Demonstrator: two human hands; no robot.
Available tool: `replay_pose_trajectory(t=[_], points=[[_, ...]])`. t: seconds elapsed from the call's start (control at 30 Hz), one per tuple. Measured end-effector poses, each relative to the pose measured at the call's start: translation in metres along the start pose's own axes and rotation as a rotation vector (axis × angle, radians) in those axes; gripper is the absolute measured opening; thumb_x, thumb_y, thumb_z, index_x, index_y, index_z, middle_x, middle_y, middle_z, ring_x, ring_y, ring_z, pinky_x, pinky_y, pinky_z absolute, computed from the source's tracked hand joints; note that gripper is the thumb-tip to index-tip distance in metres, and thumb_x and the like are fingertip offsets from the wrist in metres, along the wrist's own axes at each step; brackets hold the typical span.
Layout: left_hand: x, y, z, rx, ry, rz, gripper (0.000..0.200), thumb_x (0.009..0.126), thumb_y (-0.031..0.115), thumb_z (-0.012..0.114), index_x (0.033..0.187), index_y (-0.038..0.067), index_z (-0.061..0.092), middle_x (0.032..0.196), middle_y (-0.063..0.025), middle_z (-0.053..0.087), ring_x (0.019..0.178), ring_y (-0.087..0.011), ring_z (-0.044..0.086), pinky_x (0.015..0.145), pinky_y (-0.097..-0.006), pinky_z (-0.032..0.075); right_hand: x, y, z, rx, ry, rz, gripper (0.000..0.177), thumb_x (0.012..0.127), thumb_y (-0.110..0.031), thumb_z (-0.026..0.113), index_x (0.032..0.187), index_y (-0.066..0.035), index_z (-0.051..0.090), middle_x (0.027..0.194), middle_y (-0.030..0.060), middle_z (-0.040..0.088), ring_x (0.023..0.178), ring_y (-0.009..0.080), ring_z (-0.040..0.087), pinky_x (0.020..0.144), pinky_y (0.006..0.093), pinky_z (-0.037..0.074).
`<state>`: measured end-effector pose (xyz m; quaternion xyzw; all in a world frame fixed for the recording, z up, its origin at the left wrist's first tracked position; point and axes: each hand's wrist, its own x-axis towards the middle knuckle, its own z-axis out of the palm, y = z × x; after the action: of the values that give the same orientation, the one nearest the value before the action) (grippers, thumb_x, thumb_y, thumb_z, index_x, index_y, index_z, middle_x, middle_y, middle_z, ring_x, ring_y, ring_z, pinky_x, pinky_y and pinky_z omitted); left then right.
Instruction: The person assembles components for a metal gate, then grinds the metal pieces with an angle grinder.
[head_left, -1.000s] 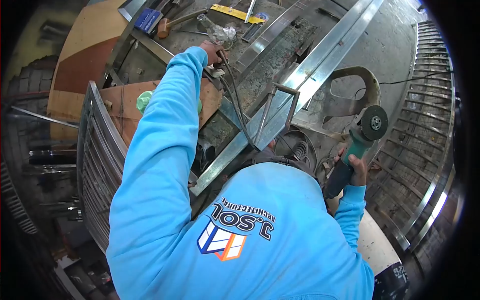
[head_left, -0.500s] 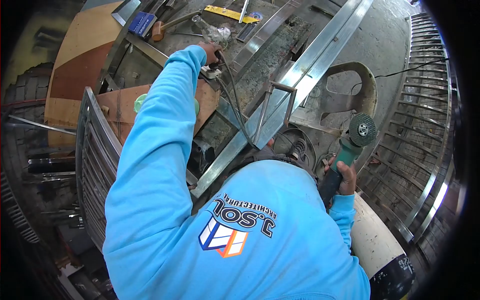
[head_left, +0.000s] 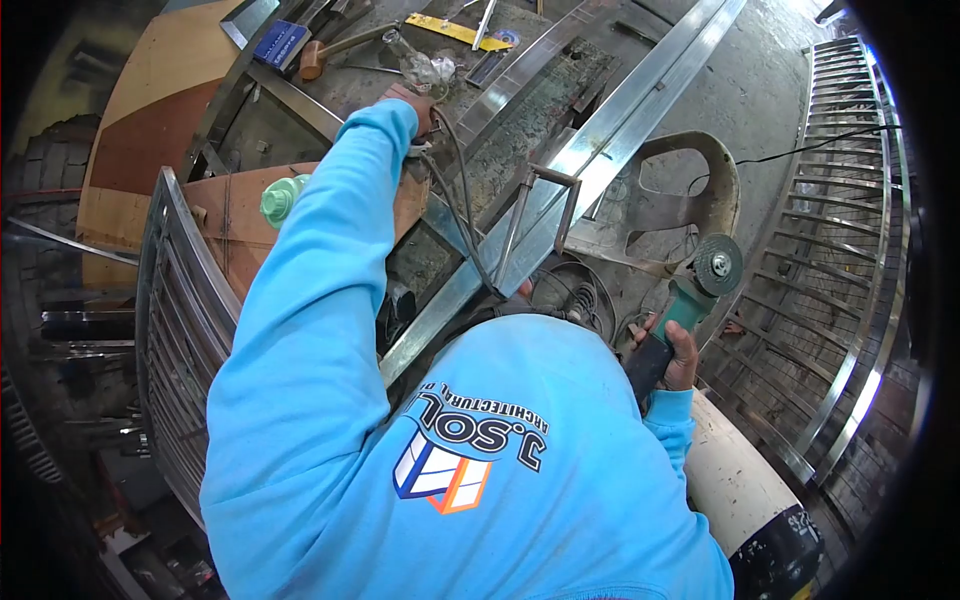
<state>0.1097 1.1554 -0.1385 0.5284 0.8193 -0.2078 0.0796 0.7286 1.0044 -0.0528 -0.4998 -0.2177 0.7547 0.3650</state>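
Note:
My right hand (head_left: 680,358) is closed around the dark body of a green angle grinder (head_left: 688,300), its round abrasive disc (head_left: 718,264) pointing up and away from me. My left arm is stretched far forward. At its end, my left hand (head_left: 415,106) is closed on a dark power cord (head_left: 455,150), right by a white socket (head_left: 417,150) mostly hidden behind my wrist. The fingertips are hard to see. The cord loops down over long shiny metal tubes (head_left: 600,150). A small bent metal frame (head_left: 553,178) rests on these tubes.
A light green bottle (head_left: 280,200) stands on a brown board (head_left: 235,225). Further out lie a wooden mallet (head_left: 313,60), a blue box (head_left: 281,45) and a yellow ruler (head_left: 455,30). Slatted metal panels (head_left: 830,250) flank both sides. A worn plastic chair (head_left: 715,190) and a white cylinder (head_left: 735,460) are at right.
My left hand has shifted slightly, covering more of the socket. The grinder has lowered slightly and moved left with my right hand. The green bottle shows more beside my sleeve.

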Motion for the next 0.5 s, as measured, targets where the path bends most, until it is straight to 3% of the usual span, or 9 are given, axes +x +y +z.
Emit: replay_pose_trajectory(t=[0.03,0.13,0.17,0.27,0.33,0.37,0.47,0.5], points=[[0.03,-0.006,0.047,0.021,0.14,-0.112,0.038,0.087,0.029,0.063,0.123,0.018,0.062,0.116,-0.0238,0.06,0.112,-0.0396,0.06,0.096,-0.0462,0.047,-0.002,-0.001,-0.001,-0.009,0.006,-0.002,0.047,0.078,-0.038,0.075,0.102,0.0,0.061,0.084,0.0127,0.065,0.069,0.0217,0.067,0.062,0.0339,0.058],[-0.045,0.039,-0.009,0.068,0.345,-0.196,0.03,0.084,0.02,0.056,0.112,0.019,0.067,0.104,-0.0254,0.06,0.102,-0.042,0.063,0.087,-0.0497,0.05,-0.003,-0.008,-0.003,-0.025,0.039,-0.042,0.047,0.076,-0.034,0.077,0.105,-0.003,0.057,0.088,0.0121,0.063,0.071,0.0211,0.066,0.062,0.0338,0.058],[-0.05,0.045,-0.005,0.065,0.34,-0.194,0.035,0.087,0.02,0.054,0.122,0.019,0.06,0.114,-0.0239,0.058,0.11,-0.0417,0.059,0.091,-0.0497,0.047,-0.006,-0.009,-0.004,-0.027,0.054,-0.054,0.048,0.076,-0.034,0.077,0.105,-0.002,0.056,0.088,0.012,0.063,0.071,0.0211,0.066,0.062,0.0338,0.058],[-0.027,0.048,0.025,0.076,-0.068,-0.126,0.056,0.095,0.022,0.048,0.151,0.022,0.039,0.142,-0.0196,0.054,0.133,-0.0409,0.048,0.105,-0.0497,0.038,-0.01,-0.01,-0.019,-0.062,0.064,-0.053,0.051,0.076,-0.035,0.077,0.108,-0.003,0.055,0.089,0.0116,0.063,0.072,0.021,0.066,0.062,0.0335,0.057],[-0.071,0.055,-0.038,-0.085,-0.28,-0.146,0.057,0.099,0.023,0.041,0.155,0.015,0.034,0.151,-0.0192,0.045,0.142,-0.0382,0.038,0.119,-0.0511,0.025,-0.006,-0.015,-0.028,-0.122,0.04,-0.051,0.053,0.077,-0.036,0.077,0.11,-0.003,0.054,0.09,0.0116,0.063,0.074,0.021,0.067,0.062,0.0335,0.057],[-0.078,0.054,-0.038,-0.011,-0.188,-0.085,0.05,0.1,0.026,0.042,0.149,0.02,0.042,0.146,-0.0181,0.051,0.14,-0.0403,0.041,0.115,-0.0506,0.034,-0.004,-0.019,-0.027,-0.119,0.041,-0.048,0.054,0.077,-0.037,0.076,0.112,-0.003,0.054,0.09,0.0116,0.063,0.074,0.0211,0.067,0.063,0.0338,0.057],[-0.125,0.074,-0.062,-0.198,0.22,-0.041,0.04,0.1,0.032,0.045,0.135,0.014,0.053,0.132,-0.0194,0.062,0.128,-0.0425,0.053,0.105,-0.0505,0.045,0.001,-0.034,-0.025,-0.142,0.037,-0.046,0.057,0.078,-0.038,0.076,0.115,-0.003,0.053,0.091,0.0116,0.062,0.076,0.0212,0.067,0.065,0.0348,0.057],[-0.158,0.095,-0.08,-0.387,0.186,-0.022,0.037,0.099,0.034,0.047,0.127,0.011,0.056,0.126,-0.0206,0.065,0.12,-0.0432,0.058,0.101,-0.0515,0.047,0.005,-0.04,-0.026,-0.17,0.029,-0.055,0.058,0.078,-0.039,0.076,0.116,-0.002,0.053,0.091,0.0116,0.062,0.076,0.0213,0.067,0.066,0.0353,0.057]])
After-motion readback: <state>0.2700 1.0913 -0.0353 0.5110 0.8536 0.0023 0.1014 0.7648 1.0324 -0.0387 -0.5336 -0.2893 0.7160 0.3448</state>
